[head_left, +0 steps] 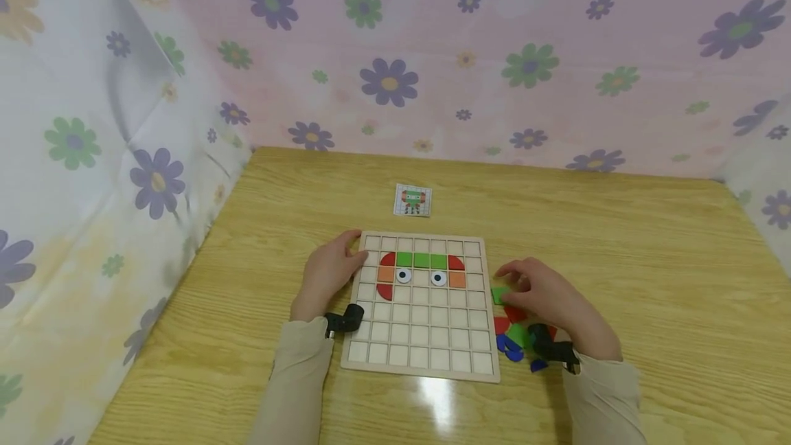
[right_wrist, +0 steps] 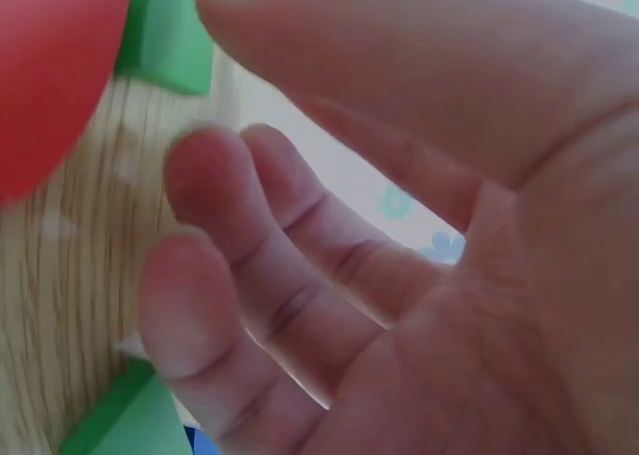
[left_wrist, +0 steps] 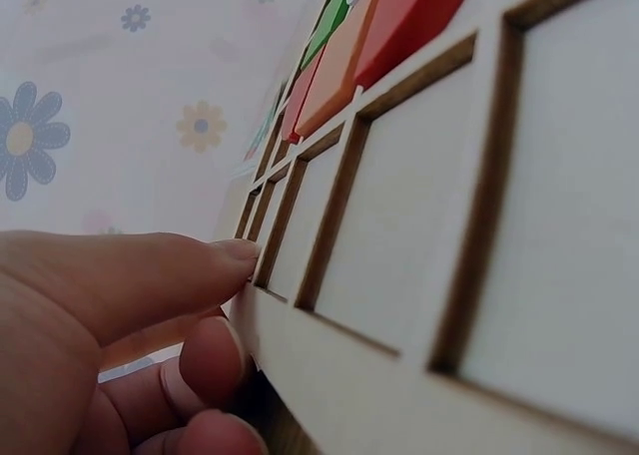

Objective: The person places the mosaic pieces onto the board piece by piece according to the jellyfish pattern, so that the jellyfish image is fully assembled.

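A wooden grid board (head_left: 426,362) lies flat on the table. In its upper rows sit red, green and orange pieces (head_left: 421,260) and two eye discs (head_left: 404,276). My left hand (head_left: 342,259) holds the board's left edge near the top corner. The thumb (left_wrist: 150,265) lies on the frame (left_wrist: 399,375) and the fingers curl against its side. My right hand (head_left: 509,284) is just right of the board, pinching a green square piece (head_left: 499,294) that lies on the table. The thumb tip touches this green piece (right_wrist: 170,36), and the other fingers (right_wrist: 230,275) hang loosely curled.
Loose red, green and blue pieces (head_left: 514,340) lie in a pile under my right wrist. A small pattern card (head_left: 413,200) lies beyond the board. Flowered cloth walls (head_left: 395,53) close in the wooden table (head_left: 649,280) at the back and both sides.
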`<state>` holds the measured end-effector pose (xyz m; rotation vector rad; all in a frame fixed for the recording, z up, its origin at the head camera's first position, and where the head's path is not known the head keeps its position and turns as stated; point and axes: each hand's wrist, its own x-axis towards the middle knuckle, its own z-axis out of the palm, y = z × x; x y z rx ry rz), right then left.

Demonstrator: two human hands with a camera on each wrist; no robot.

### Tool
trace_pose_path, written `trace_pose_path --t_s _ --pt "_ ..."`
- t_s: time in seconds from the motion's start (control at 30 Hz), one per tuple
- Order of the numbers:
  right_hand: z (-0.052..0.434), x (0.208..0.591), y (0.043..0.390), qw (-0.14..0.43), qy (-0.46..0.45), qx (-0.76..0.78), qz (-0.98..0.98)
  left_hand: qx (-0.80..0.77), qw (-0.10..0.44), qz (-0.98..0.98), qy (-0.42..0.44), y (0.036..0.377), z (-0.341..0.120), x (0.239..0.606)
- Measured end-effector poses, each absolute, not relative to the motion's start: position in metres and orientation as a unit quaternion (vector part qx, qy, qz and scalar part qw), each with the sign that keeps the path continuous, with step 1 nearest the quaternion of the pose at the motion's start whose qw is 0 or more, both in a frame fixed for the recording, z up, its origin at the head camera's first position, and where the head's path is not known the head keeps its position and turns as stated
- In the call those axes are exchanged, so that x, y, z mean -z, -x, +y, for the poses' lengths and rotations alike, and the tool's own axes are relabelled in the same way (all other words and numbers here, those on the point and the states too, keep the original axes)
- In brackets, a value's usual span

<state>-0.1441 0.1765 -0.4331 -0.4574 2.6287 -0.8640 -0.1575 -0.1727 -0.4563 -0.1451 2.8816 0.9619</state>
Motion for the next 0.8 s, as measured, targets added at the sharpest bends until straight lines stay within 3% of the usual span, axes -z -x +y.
trace_pose_path --t_s 0.8 --pt "0.1751 0.4360 0.1446 0.170 0.130 0.297 0.931 -0.317 0.045 0.946 0.045 0.1561 -0.1705 0.4554"
